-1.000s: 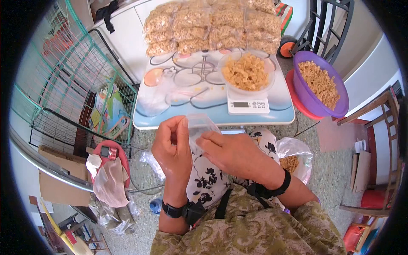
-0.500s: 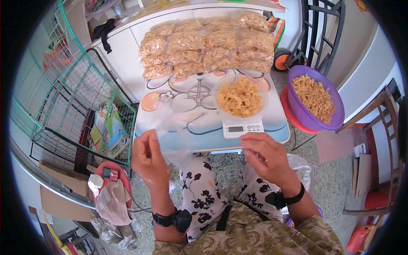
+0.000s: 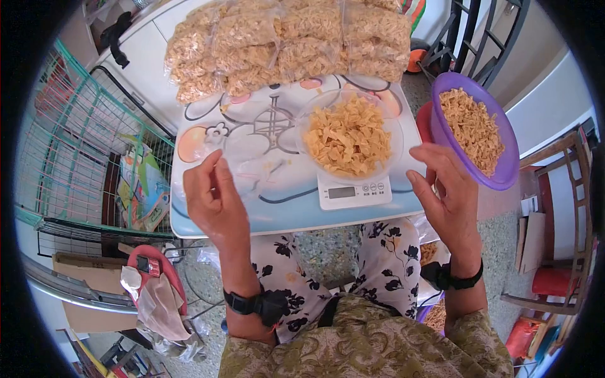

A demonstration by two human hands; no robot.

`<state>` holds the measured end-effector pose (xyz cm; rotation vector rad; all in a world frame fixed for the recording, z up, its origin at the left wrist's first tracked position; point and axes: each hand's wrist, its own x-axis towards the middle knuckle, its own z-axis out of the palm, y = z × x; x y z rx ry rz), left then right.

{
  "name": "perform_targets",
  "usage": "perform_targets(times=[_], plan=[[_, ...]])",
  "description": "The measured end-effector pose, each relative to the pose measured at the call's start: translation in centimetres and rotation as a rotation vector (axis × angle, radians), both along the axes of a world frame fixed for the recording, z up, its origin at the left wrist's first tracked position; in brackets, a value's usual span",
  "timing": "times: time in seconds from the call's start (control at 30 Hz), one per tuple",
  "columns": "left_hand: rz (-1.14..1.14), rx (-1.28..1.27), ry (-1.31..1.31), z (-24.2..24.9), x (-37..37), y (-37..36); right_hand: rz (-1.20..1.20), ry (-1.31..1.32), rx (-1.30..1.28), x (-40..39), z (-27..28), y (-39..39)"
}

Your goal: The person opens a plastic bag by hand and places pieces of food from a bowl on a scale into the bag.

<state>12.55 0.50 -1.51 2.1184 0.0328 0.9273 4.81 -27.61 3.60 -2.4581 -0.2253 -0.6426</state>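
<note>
The clear bowl (image 3: 302, 142) hides the far part of the kitchen scale (image 3: 355, 201), whose display (image 3: 341, 193) (too small here) cannot be read. The farthest packed bags (image 3: 378, 5) run past the top edge; the purple basin (image 3: 508, 169) covers most of the red stool (image 3: 423, 123).

Cartoon-print tbl (image 3: 277, 214), filled clear bags (image 3: 290, 50) stacked at back, white digi. scale (image 3: 356, 201) nr front edge

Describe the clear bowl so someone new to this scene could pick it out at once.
Start at the table, where stuffed bags are piled along the far side. Nearer and right of centre sits a white scale, and the bowl rests on it, heaped with yellowish pieces. Unlike the purple basin beside the table's right edge, it is see-through.
</note>
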Motion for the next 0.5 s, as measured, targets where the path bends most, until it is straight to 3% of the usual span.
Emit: perform_targets(times=[0.1, 0.23, 0.33, 0.4, 0.5], plan=[[-0.054, -0.115, 0.059, -1.0, 1.3, -1.9, -0.033, 0.123, 0.002, 2.0, 1.3, 1.2], [-0.077, -0.170, 0.092, -1.8, 2.7, -3.6, 0.003, 0.088, -0.059, 4.8, 0.7, 1.5], [-0.079, -0.212, 0.117, -1.8, 3.4, -4.3, 0.057, 0.019, -0.267, 5.9, 0.8, 2.0], [-0.095, -0.226, 0.115, -1.8, 3.9, -4.6, 0.015, 0.175, -0.273, 6.5, 0.9, 2.6], [-0.123, -0.238, 0.114, -1.4, 4.1, -4.9, 0.069, 0.190, -0.293, 7.7, 0.7, 2.8]])
